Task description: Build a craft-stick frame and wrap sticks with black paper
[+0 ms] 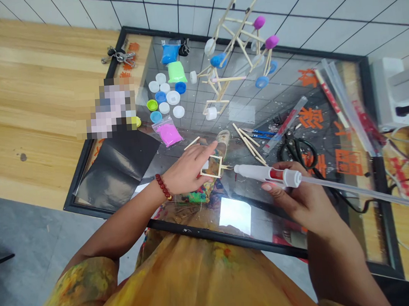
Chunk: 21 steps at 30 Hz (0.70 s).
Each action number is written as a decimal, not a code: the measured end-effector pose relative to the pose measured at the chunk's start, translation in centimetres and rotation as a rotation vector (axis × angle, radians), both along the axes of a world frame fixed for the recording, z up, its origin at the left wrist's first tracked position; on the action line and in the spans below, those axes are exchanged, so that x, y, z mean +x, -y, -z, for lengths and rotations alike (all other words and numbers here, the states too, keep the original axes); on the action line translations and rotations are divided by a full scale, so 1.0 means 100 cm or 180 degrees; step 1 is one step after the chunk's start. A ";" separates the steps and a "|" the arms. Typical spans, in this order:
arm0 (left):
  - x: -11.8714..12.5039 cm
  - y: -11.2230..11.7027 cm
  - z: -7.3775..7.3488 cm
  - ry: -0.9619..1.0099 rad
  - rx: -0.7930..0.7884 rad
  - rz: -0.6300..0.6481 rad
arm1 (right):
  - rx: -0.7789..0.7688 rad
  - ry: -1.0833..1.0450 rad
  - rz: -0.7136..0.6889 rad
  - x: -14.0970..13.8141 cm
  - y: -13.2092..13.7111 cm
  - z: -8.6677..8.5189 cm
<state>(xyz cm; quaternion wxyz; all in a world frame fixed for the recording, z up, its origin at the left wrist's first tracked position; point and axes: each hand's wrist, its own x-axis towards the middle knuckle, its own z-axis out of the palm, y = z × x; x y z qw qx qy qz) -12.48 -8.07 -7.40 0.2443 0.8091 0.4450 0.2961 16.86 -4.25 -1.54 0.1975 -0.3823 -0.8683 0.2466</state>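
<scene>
Desk: its glass top, framed in a black rim (pixel 209 234), spreads before me, my work at the near middle.
Stick model: the tall stick model (pixel 235 44) with caps and clay balls stands at the far side; I judge it light and fragile at its joints.
Black sheet: the glossy black sheet (pixel 122 165) lies at the near left.
Glue gun: the white glue gun (pixel 254 172), clear stick trailing right, points its nozzle left, just beside my stick frame; I expect it light and stiff, best held by the body, away from the tip.
Right hand: my right hand (pixel 299 200) is wrapped around the glue gun.
Left hand: my left hand (pixel 188 169) is closed on the left end of the frame, the pinch partly hidden.
Scissors: dark scissors (pixel 291 144) lie to the right.
Stick frame: the small stick frame (pixel 220 167) is at the near middle, probably stiff but easily snapped; a gentle hold along a stick, clear of the corners, suits it.
Caps: bottle caps (pixel 173 97) cluster at the far left.
</scene>
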 end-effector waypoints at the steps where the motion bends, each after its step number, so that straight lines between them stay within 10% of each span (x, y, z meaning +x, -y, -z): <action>1: 0.000 0.000 0.000 -0.0005 0.0007 0.0002 | 0.0016 0.0018 -0.0021 0.000 0.000 0.001; 21: 0.000 0.000 0.000 -0.0060 -0.0051 -0.0006 | 0.0237 0.0130 -0.0146 0.000 -0.002 0.001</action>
